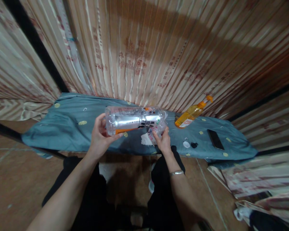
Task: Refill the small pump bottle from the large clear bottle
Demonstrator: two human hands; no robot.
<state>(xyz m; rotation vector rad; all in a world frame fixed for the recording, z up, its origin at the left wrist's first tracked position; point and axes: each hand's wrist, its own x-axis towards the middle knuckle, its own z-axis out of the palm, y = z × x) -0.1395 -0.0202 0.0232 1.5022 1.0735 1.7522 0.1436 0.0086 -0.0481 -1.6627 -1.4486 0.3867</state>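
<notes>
A clear plastic bottle (135, 119) with a silver, black and orange label lies sideways in the air above the blue-grey cloth (69, 123). My left hand (100, 134) grips its bottom end, thumb on top and fingers under. My right hand (162, 141) is closed in a pinch at the bottle's neck end, on a loose piece of label or wrapper (148, 138) that hangs below the bottle. A metal bracelet (176, 173) sits on my right wrist.
On the cloth to the right lie an orange-liquid bottle with a pump top (191, 114), a white cap (186, 144), a small black cap (194, 145) and a dark phone (215, 139). Striped curtains hang behind. Tiled floor and my dark-clad legs are below.
</notes>
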